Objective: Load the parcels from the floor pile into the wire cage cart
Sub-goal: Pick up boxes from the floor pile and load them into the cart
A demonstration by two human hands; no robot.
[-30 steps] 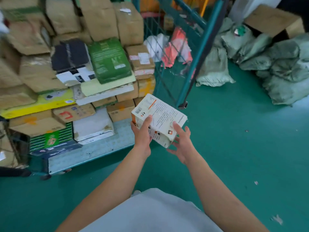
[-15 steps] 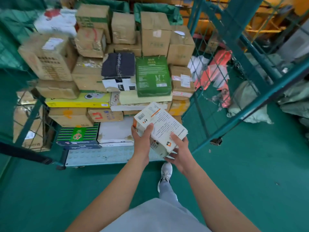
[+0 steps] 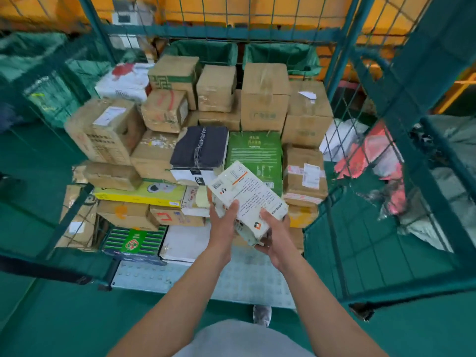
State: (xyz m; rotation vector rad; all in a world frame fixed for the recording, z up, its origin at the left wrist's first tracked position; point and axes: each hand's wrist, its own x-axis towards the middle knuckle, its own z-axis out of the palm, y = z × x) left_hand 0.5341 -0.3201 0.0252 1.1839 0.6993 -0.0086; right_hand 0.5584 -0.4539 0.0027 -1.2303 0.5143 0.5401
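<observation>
A white printed parcel box (image 3: 251,195) is held between both hands in front of the cart's open side. My left hand (image 3: 222,222) grips its near left side, thumb on top. My right hand (image 3: 274,234) holds its lower right corner from beneath, thumb on the top face. The green wire cage cart (image 3: 365,161) stands ahead, stacked with several cardboard boxes (image 3: 265,99), a black-and-white box (image 3: 199,153), a green box (image 3: 255,155) and a yellow box (image 3: 144,193). The held parcel hovers just in front of the stack, above the cart's metal floor (image 3: 206,276).
The cart's right wire door (image 3: 412,228) swings open toward me. Red, white and grey bags (image 3: 373,155) lie behind the right mesh. Green fabric bins (image 3: 206,51) stand behind the cart. My shoe (image 3: 261,314) is on the green floor at the cart's front edge.
I have stepped closer to the cart and the view has tilted up. Both hands carried the white parcel forward toward the stack, still holding it the same way.
</observation>
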